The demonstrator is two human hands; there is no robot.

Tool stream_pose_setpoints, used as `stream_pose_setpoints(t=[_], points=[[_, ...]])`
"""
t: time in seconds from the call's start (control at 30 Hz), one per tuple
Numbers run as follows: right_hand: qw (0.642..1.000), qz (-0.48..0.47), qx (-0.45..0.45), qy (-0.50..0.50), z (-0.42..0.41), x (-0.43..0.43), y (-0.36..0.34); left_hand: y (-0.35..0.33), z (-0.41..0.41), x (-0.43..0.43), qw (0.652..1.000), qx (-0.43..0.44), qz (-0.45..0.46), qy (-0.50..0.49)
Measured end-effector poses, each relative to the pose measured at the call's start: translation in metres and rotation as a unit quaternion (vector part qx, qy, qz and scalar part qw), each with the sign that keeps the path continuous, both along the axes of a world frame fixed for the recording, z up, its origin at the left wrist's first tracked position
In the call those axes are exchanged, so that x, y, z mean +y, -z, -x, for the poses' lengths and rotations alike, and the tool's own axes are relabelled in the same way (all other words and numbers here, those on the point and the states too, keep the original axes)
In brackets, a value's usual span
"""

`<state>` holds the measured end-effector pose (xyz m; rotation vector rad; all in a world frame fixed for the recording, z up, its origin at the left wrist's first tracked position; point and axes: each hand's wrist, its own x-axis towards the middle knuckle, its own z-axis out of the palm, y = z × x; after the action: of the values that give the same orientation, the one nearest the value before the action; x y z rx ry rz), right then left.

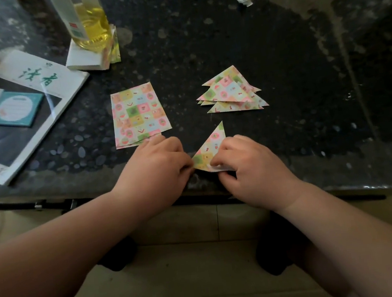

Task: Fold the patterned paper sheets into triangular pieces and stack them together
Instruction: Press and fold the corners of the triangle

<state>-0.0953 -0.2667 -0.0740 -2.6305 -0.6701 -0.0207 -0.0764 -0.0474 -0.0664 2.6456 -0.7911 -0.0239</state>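
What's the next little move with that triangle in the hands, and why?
Probably press the crease flat: the left hand and right hand both pinch the folded triangle at its near edge, where a white strip shows, so it looks unfinished.

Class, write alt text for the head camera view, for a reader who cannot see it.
The left hand and right hand pinch a patterned paper triangle at the near edge of a dark table. Finished triangles lie piled beyond on the right, unfolded sheets on the left.
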Motion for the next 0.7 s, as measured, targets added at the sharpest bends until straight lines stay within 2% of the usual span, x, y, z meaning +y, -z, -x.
stream_pose_setpoints(t=[0.13,0.33,0.5,0.7], points=[[1.0,-0.006,0.005,-0.003,0.001,0.002,0.001,-0.004,0.004,-0.001,1.0,0.027,0.001,-0.002],[0.998,-0.025,0.052,0.009,-0.001,0.002,-0.001,-0.008,-0.002,-0.002,0.988,0.138,-0.006,-0.072],[0.99,-0.007,0.139,0.033,-0.006,0.006,-0.009,-0.01,-0.001,-0.004,0.983,0.157,-0.011,-0.091],[0.984,0.004,0.164,0.067,-0.003,0.022,-0.014,-0.008,0.003,-0.005,0.981,0.174,-0.005,-0.085]])
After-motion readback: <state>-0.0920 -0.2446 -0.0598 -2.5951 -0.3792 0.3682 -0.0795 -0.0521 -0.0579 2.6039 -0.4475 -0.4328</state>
